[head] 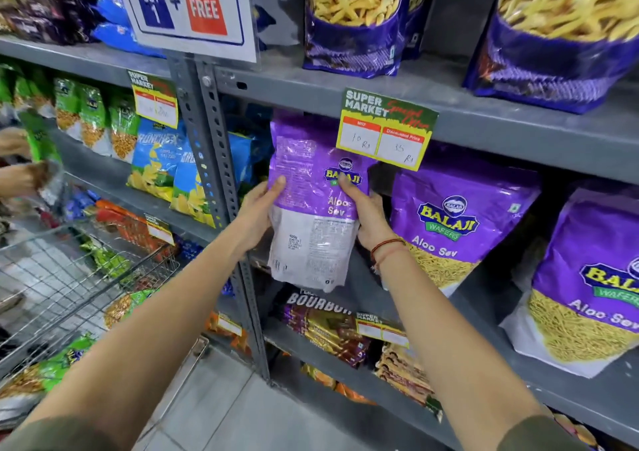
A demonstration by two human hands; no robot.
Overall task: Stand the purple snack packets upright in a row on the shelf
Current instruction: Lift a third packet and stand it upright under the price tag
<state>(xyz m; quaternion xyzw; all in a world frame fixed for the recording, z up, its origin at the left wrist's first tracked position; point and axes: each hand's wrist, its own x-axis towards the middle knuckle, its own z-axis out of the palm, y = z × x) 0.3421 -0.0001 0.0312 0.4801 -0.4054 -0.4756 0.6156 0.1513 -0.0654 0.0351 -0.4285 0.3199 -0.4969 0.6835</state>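
Observation:
I hold a purple Aloo Sev packet (311, 208) in front of the grey middle shelf (484, 316), near its left end. The packet stands roughly upright, its printed back towards me, and another purple packet seems to lie right behind it. My left hand (257, 214) grips its left edge and my right hand (368, 214) grips its right side. Two more purple Aloo Sev packets stand on the same shelf to the right, one (453, 222) leaning back beside my right hand, another (587, 278) farther right.
A price tag (387, 127) hangs from the shelf above, just over the held packet. A perforated steel upright (221, 188) rises left of it. A wire trolley (69, 278) with green packets stands at lower left. Another person's hands (17, 160) show at the far left.

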